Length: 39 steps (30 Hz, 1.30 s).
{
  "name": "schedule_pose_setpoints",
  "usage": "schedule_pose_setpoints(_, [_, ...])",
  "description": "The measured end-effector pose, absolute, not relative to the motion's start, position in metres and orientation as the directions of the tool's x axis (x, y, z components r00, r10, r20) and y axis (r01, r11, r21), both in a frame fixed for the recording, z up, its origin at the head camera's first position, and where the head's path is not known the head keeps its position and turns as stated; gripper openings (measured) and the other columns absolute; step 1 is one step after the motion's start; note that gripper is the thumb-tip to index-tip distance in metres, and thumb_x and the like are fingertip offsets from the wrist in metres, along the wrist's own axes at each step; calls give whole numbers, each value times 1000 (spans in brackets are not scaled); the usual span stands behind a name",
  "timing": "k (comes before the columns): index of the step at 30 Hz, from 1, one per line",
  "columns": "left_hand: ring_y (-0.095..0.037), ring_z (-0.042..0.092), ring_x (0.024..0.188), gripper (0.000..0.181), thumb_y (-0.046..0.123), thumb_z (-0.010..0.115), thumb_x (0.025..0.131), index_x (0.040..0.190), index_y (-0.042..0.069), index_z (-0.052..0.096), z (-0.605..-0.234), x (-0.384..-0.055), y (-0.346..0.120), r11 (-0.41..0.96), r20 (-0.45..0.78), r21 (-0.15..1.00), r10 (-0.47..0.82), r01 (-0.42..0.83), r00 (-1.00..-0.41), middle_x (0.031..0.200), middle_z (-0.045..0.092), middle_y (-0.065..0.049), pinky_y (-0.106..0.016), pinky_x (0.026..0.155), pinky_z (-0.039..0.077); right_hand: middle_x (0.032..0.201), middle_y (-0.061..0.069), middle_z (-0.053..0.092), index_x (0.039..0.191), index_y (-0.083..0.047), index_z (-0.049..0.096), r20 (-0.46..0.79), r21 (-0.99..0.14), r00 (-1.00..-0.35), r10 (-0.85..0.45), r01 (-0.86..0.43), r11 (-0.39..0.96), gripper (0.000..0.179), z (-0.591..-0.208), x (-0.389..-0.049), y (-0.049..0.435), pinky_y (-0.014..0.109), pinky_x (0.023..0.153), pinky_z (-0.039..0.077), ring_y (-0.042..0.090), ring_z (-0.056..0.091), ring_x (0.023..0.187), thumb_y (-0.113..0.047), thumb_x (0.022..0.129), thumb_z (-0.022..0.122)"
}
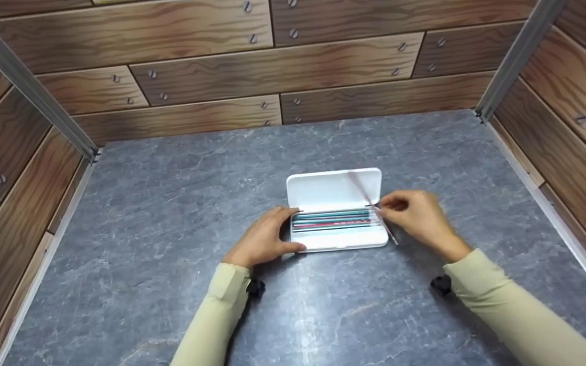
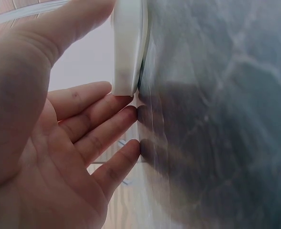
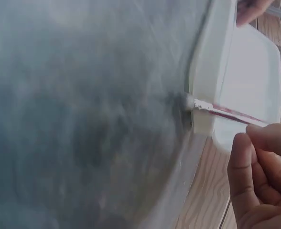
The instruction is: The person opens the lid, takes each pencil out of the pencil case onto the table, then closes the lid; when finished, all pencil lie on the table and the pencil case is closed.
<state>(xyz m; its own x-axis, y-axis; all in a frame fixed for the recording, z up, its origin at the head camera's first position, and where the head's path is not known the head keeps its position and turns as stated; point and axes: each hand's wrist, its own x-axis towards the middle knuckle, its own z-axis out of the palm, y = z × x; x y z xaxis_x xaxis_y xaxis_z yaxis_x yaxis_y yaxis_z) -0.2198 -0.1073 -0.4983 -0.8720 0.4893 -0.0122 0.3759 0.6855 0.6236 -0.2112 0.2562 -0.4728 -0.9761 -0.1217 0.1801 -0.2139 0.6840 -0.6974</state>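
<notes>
A white hinged pencil case point(image 1: 341, 241) lies on the table, its lid point(image 1: 318, 191) raised at the back. Inside, several pencils point(image 1: 331, 223) lie side by side, mostly teal and dark, with a red one among them. My left hand point(image 1: 265, 236) grips the case's left end, thumb at the front corner and fingers toward the hinge. Between thumb and fingertips, my right hand point(image 1: 420, 218) pinches a reddish pencil point(image 3: 231, 114). That pencil slants across the case's right end, blurred in the head view, its silvery end point(image 3: 200, 104) sticking out past the front right corner.
The grey marbled tabletop point(image 1: 171, 213) surrounds the case. Wood-patterned panels point(image 1: 252, 76) enclose it at the back and both sides, with grey metal posts point(image 1: 519, 61) at the far corners. Small black devices point(image 1: 256, 288) sit at both wrists.
</notes>
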Motion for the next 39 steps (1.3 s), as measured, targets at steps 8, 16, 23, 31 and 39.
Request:
schedule_pose_setpoints(8, [-32,61,145,89,42,94,92,165,9,55,-500,-218,-111,679,-11,634,487,370,-874,154,65,-13,-52,128,50,95,10,83,104,-2,87,339,-535,-893,-296,-442,721,11,-485,-196,235,26,72,61,16,71,80,-4,93,88])
schedule_pose_setpoints(16, [-31,62,144,88,41,94,92,164,8,55,-500,-216,-109,677,-15,632,497,378,-867,153,66,-13,-51,127,51,104,8,79,102,-8,87,424,-311,-749,-509,-648,696,16,-489,-193,240,46,84,66,26,74,98,2,89,90])
schedule_pose_setpoints(23, [-32,61,146,88,40,95,91,164,9,56,-499,-217,-109,682,-16,626,496,378,-868,154,65,-12,-51,129,49,105,7,78,106,-7,86,453,-230,-599,-660,-794,563,29,-493,-208,257,46,84,65,26,72,99,10,83,89])
schedule_pose_setpoints(31, [-32,61,147,89,40,95,91,165,9,55,-499,-216,-109,675,-16,636,496,374,-868,155,65,-12,-51,129,49,102,2,81,109,-9,86,523,-300,-600,-606,-795,528,31,-492,-207,262,25,80,62,16,76,90,9,84,91])
schedule_pose_setpoints(39, [-34,62,145,88,41,93,93,164,7,55,-501,-216,-112,687,-3,606,507,402,-862,155,65,-14,-52,127,50,96,11,86,104,-3,88,489,-641,-857,-160,-478,601,13,-478,-196,264,10,70,57,7,74,78,-1,91,91])
